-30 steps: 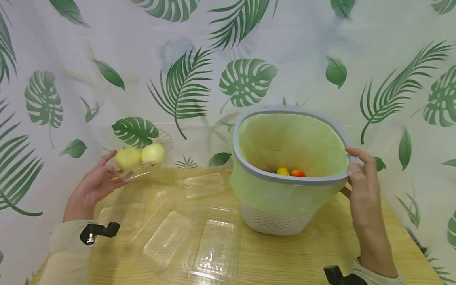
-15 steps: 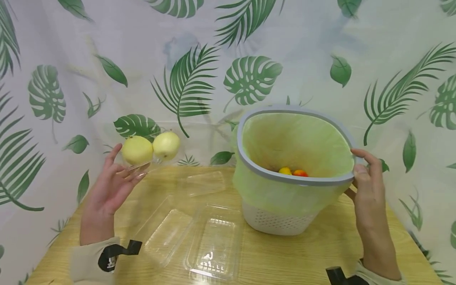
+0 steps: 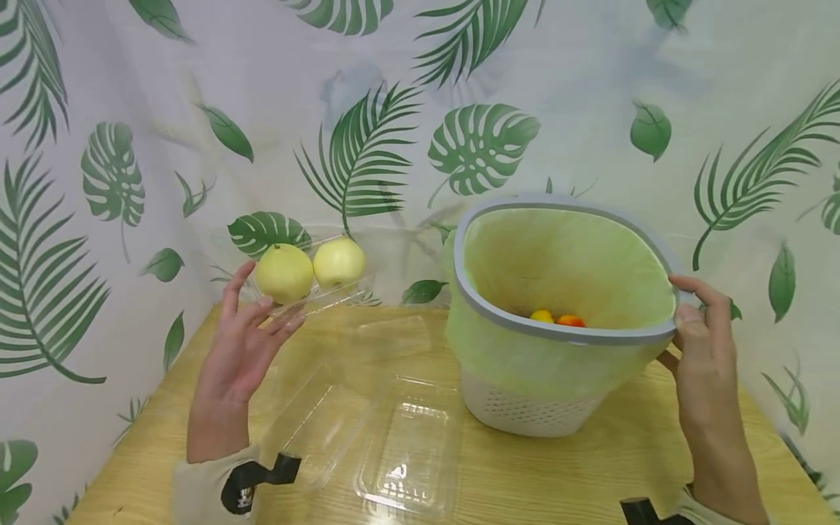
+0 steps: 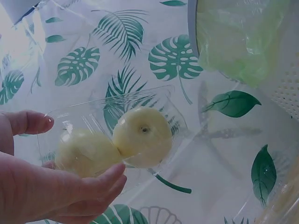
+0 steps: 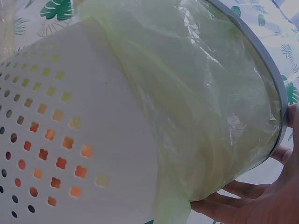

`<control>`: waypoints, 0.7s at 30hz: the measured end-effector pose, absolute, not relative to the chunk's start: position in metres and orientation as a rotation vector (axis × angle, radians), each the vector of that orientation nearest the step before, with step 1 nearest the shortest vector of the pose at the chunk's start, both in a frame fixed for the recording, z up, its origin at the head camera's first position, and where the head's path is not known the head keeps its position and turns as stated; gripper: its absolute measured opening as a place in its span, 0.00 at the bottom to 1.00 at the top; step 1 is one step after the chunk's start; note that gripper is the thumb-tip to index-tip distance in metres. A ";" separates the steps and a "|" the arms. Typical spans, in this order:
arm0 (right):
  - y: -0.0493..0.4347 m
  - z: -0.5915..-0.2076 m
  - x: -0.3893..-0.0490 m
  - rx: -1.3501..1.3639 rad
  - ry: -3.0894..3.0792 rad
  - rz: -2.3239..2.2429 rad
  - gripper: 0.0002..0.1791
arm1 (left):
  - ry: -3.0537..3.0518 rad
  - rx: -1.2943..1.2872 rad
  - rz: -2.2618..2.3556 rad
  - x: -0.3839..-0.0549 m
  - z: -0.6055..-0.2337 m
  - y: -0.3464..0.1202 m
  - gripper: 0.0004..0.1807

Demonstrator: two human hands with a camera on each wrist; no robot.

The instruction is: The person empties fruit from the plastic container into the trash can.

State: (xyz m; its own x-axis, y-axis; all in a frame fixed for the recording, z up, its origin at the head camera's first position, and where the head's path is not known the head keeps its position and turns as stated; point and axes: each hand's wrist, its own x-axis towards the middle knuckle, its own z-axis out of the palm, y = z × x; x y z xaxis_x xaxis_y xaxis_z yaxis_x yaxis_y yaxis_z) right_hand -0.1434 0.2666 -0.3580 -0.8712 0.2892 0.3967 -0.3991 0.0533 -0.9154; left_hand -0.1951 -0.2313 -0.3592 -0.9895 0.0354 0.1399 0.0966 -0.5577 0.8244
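Note:
My left hand holds a clear plastic container, tilted and raised above the table. Two round pale-yellow fruits sit side by side in it. The left wrist view shows my thumb at one end and my fingers under the side of the container. My right hand grips the grey rim of a white perforated bin, which leans toward the right. A light-green bag lines the bin and folds over its outside. Inside, a yellow fruit and a red-orange one show.
Several more clear plastic containers lie on the wooden table, one of them a tray in front of the bin. A leaf-patterned sheet hangs behind the table. Red and orange shows through the bin's holes.
My left hand has raised the container with the two fruits and brought it rightward, nearer the bin. My right hand keeps its hold on the rim. The head view has shifted slightly.

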 end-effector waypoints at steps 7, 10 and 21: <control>0.267 -0.357 -0.145 0.115 -1.843 1.876 0.24 | -1.396 -0.380 -2.697 -0.179 -0.346 -0.223 0.33; 0.266 -0.357 -0.146 0.115 -1.850 1.871 0.24 | -1.357 -0.419 -2.695 -0.174 -0.341 -0.220 0.33; 0.267 -0.357 -0.144 0.107 -1.864 1.853 0.24 | -1.355 -0.502 -2.615 -0.160 -0.334 -0.207 0.34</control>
State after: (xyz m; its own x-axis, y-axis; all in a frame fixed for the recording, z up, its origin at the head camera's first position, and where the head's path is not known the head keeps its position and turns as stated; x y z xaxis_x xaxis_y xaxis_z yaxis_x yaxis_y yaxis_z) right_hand -0.1435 0.2667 -0.3569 -0.8690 0.2907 0.4004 -0.3986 0.0681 -0.9146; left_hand -0.1604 -0.2074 -0.3337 -0.9322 0.0173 0.3616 0.2855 -0.5792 0.7636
